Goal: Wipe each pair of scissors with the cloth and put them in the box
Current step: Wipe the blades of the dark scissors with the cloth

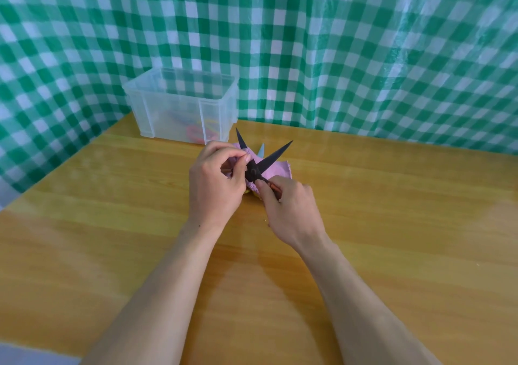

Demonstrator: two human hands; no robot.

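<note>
Two hands mid-table, close together. Left hand [214,179] pinches pink cloth [276,168] against one dark blade; right hand [290,210] grips handle of open black scissors [269,160]. Clear box [179,106] behind, coloured scissors inside.

Your right hand [291,207] covers the handles of the black scissors [263,165], so you can't read that grip. Coloured shapes inside the box [182,106] blur behind its frosted wall. A pale blue tip [261,150] pokes from behind the cloth [276,170], the rest hidden.
</note>
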